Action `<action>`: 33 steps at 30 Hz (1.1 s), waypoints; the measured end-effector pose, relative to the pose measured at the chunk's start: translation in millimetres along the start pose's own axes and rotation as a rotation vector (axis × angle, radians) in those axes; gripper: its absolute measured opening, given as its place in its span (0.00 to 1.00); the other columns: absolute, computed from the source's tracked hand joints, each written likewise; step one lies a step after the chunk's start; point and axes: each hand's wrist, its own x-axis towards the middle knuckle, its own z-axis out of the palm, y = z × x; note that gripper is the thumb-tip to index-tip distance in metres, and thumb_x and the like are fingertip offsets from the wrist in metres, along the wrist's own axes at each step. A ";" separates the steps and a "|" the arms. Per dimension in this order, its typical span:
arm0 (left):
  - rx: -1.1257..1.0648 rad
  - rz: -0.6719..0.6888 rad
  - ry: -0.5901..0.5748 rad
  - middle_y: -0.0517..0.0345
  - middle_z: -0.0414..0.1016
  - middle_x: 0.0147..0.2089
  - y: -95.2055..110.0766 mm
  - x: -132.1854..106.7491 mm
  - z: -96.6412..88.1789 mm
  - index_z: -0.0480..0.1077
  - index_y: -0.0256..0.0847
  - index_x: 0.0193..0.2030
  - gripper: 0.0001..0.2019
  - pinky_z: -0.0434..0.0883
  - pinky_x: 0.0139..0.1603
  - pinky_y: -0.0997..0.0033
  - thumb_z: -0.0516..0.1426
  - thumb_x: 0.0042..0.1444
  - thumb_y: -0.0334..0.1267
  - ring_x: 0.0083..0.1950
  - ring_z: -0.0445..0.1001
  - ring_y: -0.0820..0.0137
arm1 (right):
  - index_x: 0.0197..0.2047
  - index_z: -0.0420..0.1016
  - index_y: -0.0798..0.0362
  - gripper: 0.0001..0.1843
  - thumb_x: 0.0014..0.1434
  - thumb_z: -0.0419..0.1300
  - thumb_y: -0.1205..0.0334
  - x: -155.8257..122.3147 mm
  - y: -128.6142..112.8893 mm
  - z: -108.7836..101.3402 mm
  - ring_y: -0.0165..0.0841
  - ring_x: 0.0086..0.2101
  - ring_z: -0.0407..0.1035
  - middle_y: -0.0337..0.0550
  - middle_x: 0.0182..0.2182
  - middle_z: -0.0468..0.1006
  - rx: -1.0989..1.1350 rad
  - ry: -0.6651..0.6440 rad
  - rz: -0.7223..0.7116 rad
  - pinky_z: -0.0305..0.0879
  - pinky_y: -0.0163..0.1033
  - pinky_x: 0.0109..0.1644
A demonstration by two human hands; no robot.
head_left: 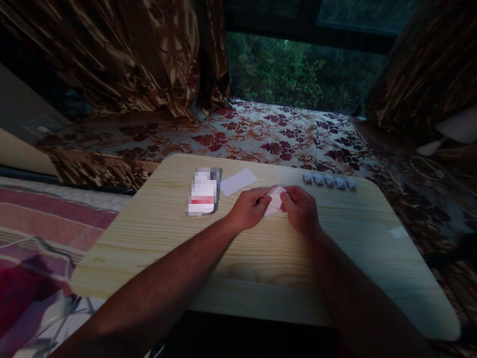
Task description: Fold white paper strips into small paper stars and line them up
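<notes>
A partly folded piece of white paper is held between my two hands, a little above the wooden table. My left hand pinches its left side, thumb on top. On the right side, my right hand grips it with the thumb pressed on the near face. The fingers behind the paper are mostly hidden. Flat on the table to the left lies a stack or sheet of pale rectangular paper. Beyond my right hand stands a row of several small folded paper pieces.
Left of the pale paper lies a blurred-out white object with a red band, perhaps a phone. A cloth-covered sill with a flower pattern borders the table's far edge. Curtains hang at the window. A striped bed cover is at the left.
</notes>
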 end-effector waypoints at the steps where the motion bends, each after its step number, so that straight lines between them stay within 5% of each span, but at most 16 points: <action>1: -0.005 -0.002 -0.001 0.53 0.79 0.45 -0.2 0.0 -0.1 0.75 0.43 0.56 0.18 0.68 0.45 0.68 0.53 0.62 0.39 0.43 0.74 0.66 | 0.35 0.76 0.53 0.08 0.57 0.59 0.58 0.5 0.7 0.3 0.29 0.20 0.66 0.37 0.22 0.75 0.016 0.000 0.009 0.63 0.34 0.25; 9: -0.008 0.015 -0.046 0.56 0.76 0.36 2.8 0.6 -2.5 0.79 0.40 0.45 0.15 0.66 0.38 0.72 0.52 0.63 0.40 0.36 0.71 0.69 | 0.41 0.75 0.55 0.11 0.55 0.61 0.59 3.4 2.3 -3.6 0.29 0.19 0.68 0.36 0.20 0.75 0.024 -0.060 0.037 0.63 0.33 0.23; 18: 0.029 0.019 -0.104 0.57 0.71 0.30 7.6 1.2 -6.4 0.77 0.36 0.36 0.16 0.63 0.33 0.74 0.52 0.63 0.43 0.33 0.67 0.71 | 0.32 0.75 0.55 0.09 0.55 0.62 0.58 3.0 -3.8 -9.4 0.28 0.19 0.67 0.37 0.19 0.75 0.035 -0.083 0.057 0.61 0.32 0.24; 28: -0.389 -0.142 -0.079 0.51 0.79 0.42 5.0 1.5 -2.1 0.71 0.37 0.60 0.25 0.70 0.36 0.72 0.60 0.57 0.45 0.37 0.73 0.71 | 0.31 0.72 0.54 0.07 0.54 0.63 0.60 6.5 -1.7 -12.6 0.27 0.17 0.68 0.35 0.20 0.75 0.186 -0.061 0.105 0.64 0.32 0.21; 33: -0.560 -0.238 -0.047 0.55 0.78 0.35 8.6 1.8 -1.4 0.70 0.38 0.61 0.28 0.72 0.31 0.73 0.63 0.52 0.36 0.30 0.72 0.75 | 0.34 0.71 0.53 0.08 0.53 0.64 0.60 6.8 -2.4 -13.6 0.29 0.17 0.70 0.35 0.20 0.76 0.247 -0.090 0.133 0.64 0.32 0.20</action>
